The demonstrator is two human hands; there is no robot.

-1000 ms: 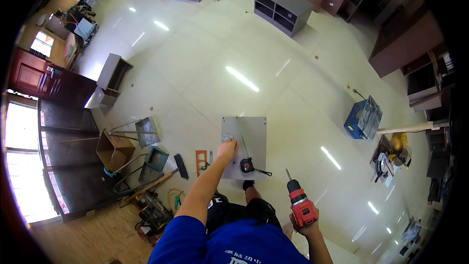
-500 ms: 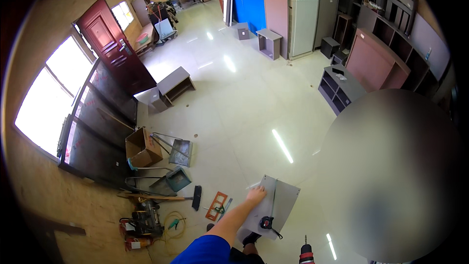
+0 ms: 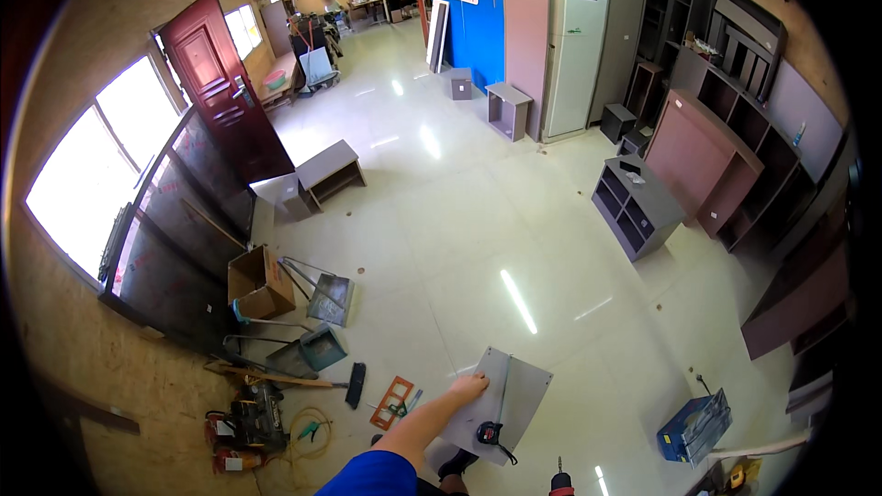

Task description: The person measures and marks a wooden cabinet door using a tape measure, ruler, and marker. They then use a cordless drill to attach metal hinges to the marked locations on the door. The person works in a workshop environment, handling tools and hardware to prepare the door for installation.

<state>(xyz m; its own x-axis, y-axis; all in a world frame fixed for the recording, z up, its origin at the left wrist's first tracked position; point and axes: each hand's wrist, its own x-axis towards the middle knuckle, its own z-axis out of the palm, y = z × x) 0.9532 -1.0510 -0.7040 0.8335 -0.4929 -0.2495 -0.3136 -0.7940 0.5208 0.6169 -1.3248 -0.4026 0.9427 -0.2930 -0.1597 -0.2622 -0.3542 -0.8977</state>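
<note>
A flat grey board with small holes near its corners stands tilted near my feet. My left hand grips its left edge, fingers curled over it. A black tape measure rests on the board's lower part, and its blade runs up the face to the top edge. At the bottom edge of the picture the front of a power drill shows, bit pointing up. Whatever holds the drill is cut off, and my right hand is out of sight.
On the left lie an orange frame-shaped tool, a broom, dustpans, a cardboard box and a compressor. A blue box sits at lower right. Grey cabinets stand farther off.
The view has shifted slightly. A large blurred patch at lower right is gone, showing the blue box and floor. The drill shows less at the bottom edge. My left hand stays on the board.
</note>
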